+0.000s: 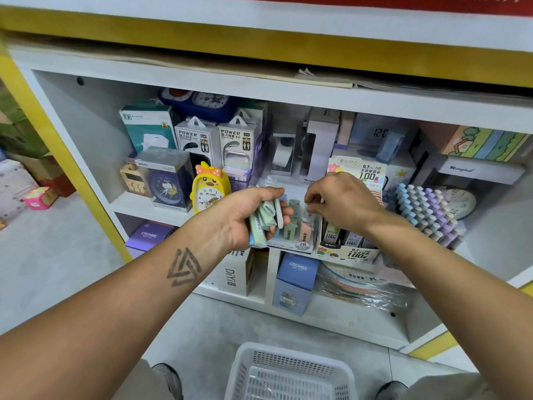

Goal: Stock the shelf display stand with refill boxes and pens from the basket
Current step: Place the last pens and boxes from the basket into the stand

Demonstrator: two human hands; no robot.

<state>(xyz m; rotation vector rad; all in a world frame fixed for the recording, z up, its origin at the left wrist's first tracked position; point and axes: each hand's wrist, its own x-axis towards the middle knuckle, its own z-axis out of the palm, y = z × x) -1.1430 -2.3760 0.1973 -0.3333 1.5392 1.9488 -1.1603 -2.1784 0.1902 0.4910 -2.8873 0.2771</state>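
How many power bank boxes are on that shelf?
2, side by side at the back of the shelf: left power bank box behind the duck clock, right power bank box beside it. Others may be hidden.

Basket (pixel 291 370) at bottom centre: white perforated plastic, matt. Shelf (pixel 86 134): smooth white laminate, yellow glossy trim. Refill boxes (pixel 264 223) in left hand (pixel 245 215): glossy pastel card or plastic, can't tell. Duck clock (pixel 210 187): shiny yellow plastic. Floor: matt grey.
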